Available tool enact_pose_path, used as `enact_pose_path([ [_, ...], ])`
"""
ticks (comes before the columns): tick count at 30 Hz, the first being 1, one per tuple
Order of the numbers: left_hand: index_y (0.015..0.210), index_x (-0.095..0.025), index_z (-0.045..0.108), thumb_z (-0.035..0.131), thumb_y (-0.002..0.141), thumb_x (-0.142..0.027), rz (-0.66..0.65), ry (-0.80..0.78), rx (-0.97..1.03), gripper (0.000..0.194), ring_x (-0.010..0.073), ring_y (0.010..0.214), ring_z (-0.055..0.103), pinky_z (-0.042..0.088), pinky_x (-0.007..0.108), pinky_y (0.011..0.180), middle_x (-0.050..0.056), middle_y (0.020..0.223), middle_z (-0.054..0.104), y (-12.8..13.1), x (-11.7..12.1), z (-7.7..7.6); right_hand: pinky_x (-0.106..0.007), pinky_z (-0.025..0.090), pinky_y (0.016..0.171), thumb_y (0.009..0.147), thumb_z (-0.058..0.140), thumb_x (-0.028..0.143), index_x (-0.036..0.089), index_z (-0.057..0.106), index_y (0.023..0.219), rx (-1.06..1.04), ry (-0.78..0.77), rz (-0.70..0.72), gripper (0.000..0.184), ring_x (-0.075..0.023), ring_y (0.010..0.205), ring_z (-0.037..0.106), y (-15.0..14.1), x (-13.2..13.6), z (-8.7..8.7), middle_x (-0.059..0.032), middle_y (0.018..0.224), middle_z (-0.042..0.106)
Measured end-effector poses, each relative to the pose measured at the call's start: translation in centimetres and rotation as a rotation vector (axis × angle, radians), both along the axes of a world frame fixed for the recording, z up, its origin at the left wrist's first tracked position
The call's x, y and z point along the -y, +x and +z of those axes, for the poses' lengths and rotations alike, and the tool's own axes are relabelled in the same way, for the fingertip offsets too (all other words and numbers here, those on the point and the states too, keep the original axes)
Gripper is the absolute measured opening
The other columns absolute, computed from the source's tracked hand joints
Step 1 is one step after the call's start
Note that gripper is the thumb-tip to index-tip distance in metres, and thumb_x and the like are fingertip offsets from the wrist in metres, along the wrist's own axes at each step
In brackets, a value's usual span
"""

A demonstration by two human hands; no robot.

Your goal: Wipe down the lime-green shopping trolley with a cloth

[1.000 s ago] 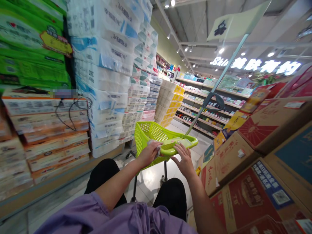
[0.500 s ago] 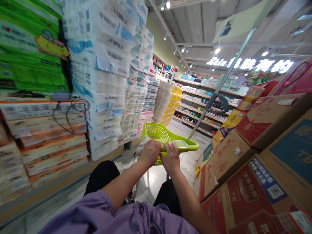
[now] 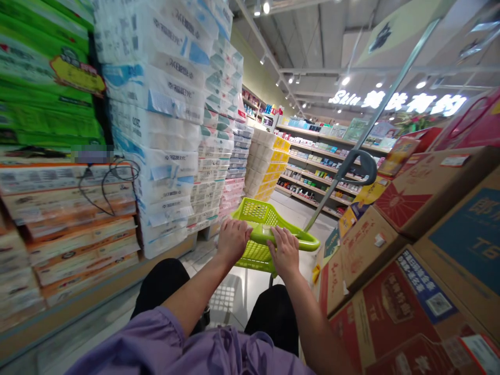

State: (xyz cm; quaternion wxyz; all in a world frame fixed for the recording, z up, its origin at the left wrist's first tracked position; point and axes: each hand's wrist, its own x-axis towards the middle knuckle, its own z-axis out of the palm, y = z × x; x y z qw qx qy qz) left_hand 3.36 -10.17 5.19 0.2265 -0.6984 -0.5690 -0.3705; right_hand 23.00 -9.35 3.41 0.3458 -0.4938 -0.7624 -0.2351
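Note:
A lime-green shopping cart [image 3: 258, 209] with a perforated basket stands in front of my knees. My left hand [image 3: 233, 240] is closed around the left part of its handle [image 3: 258, 235]. Further right along the same handle, my right hand [image 3: 285, 250] is also closed, with the fingers over the top and the thumb below. Between the two hands a flat panel on the handle partly shows. A grey pole [image 3: 353, 151] with a dark loop grip rises at the cart's right side. What lies inside the basket cannot be made out.
Tall stacks of white paper packs [image 3: 167, 130] and orange-striped packs [image 3: 84, 237] line the left. Cardboard cartons [image 3: 390, 297] stand close on the right. Beyond the cart are yellow-and-white packs [image 3: 265, 161] and stocked shelves [image 3: 312, 156]. A tiled floor [image 3: 230, 291] runs between them.
My hands have moved apart on the handle, the right one sliding to the right and the left one slightly left. The cart has shifted and turned a little.

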Motion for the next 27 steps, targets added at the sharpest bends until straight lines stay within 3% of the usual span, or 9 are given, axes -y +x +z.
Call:
enact_pose_path([
  [6, 0.097, -0.016, 0.057, 0.037, 0.095, -0.033, -0.107, 0.013, -0.053, 0.026, 0.0232, 0.091, 0.058, 0.039, 0.044, 0.095, 0.010, 0.096, 0.065, 1.9, -0.2, -0.3, -0.042, 0.028, 0.102, 0.093, 0.049, 0.038, 0.023, 0.057, 0.126, -0.076, 0.043, 0.027, 0.037, -0.0267, 0.122, 0.046, -1.9, 0.7, -0.2, -0.0074, 0.127, 0.060],
  [10, 0.099, -0.016, 0.061, 0.035, 0.095, -0.039, -0.226, -0.003, -0.056, 0.034, 0.0227, 0.093, 0.060, 0.043, 0.043, 0.091, 0.012, 0.101, 0.067, 0.5, -1.3, 0.4, -0.041, 0.029, 0.099, 0.094, 0.046, 0.035, 0.023, 0.060, 0.121, -0.138, 0.081, 0.071, 0.033, -0.0256, 0.119, 0.048, -2.2, 1.0, -0.4, -0.0075, 0.123, 0.062],
  [13, 0.094, -0.016, 0.065, 0.034, 0.095, -0.042, -0.144, -0.021, 0.014, 0.040, 0.0251, 0.099, 0.060, 0.042, 0.046, 0.091, 0.013, 0.103, 0.068, -0.8, -1.8, 0.9, -0.042, 0.029, 0.099, 0.094, 0.046, 0.033, 0.023, 0.060, 0.120, -0.161, 0.110, 0.063, 0.031, -0.0258, 0.118, 0.048, -2.7, 1.0, -0.6, -0.0080, 0.122, 0.062],
  [15, 0.102, -0.014, 0.064, 0.035, 0.095, -0.041, -0.088, -0.022, 0.048, 0.040, 0.0266, 0.100, 0.059, 0.041, 0.047, 0.092, 0.014, 0.102, 0.068, -0.7, -1.5, 0.5, -0.042, 0.029, 0.099, 0.094, 0.046, 0.032, 0.022, 0.061, 0.120, -0.166, 0.126, 0.046, 0.031, -0.0264, 0.118, 0.048, -3.1, 1.0, -0.7, -0.0086, 0.122, 0.062],
  [18, 0.124, -0.016, 0.054, 0.040, 0.094, -0.036, -0.120, 0.021, 0.013, 0.039, 0.0271, 0.106, 0.057, 0.036, 0.049, 0.098, 0.014, 0.108, 0.066, 0.4, -0.4, -0.8, -0.043, 0.029, 0.098, 0.095, 0.046, 0.031, 0.022, 0.061, 0.119, -0.169, 0.145, 0.020, 0.030, -0.0272, 0.117, 0.048, -3.5, 0.9, -0.9, -0.0092, 0.123, 0.062],
  [21, 0.125, -0.023, 0.053, 0.045, 0.092, -0.038, -0.193, 0.048, -0.077, 0.038, 0.0266, 0.113, 0.054, 0.032, 0.049, 0.103, 0.012, 0.119, 0.062, 0.7, 0.1, -1.5, -0.043, 0.030, 0.098, 0.095, 0.046, 0.031, 0.021, 0.062, 0.118, -0.167, 0.160, 0.012, 0.030, -0.0272, 0.116, 0.049, -3.6, 1.0, -1.0, -0.0093, 0.122, 0.063],
  [24, 0.118, -0.018, 0.056, 0.042, 0.092, -0.040, -0.152, -0.041, -0.033, 0.036, 0.0237, 0.099, 0.061, 0.035, 0.045, 0.099, 0.011, 0.105, 0.069, -0.5, -1.1, -0.4, -0.043, 0.030, 0.097, 0.095, 0.046, 0.031, 0.021, 0.062, 0.117, -0.166, 0.159, 0.016, 0.030, -0.0270, 0.116, 0.049, -3.6, 1.1, -1.0, -0.0092, 0.121, 0.063],
  [27, 0.128, -0.012, 0.046, 0.041, 0.092, -0.032, 0.016, -0.090, 0.149, 0.041, 0.0228, 0.090, 0.065, 0.036, 0.044, 0.097, 0.011, 0.097, 0.071, -1.4, -2.6, 1.1, -0.044, 0.030, 0.098, 0.095, 0.046, 0.031, 0.022, 0.062, 0.119, -0.171, 0.138, 0.016, 0.030, -0.0272, 0.117, 0.049, -3.8, 1.1, -0.9, -0.0094, 0.122, 0.063],
])
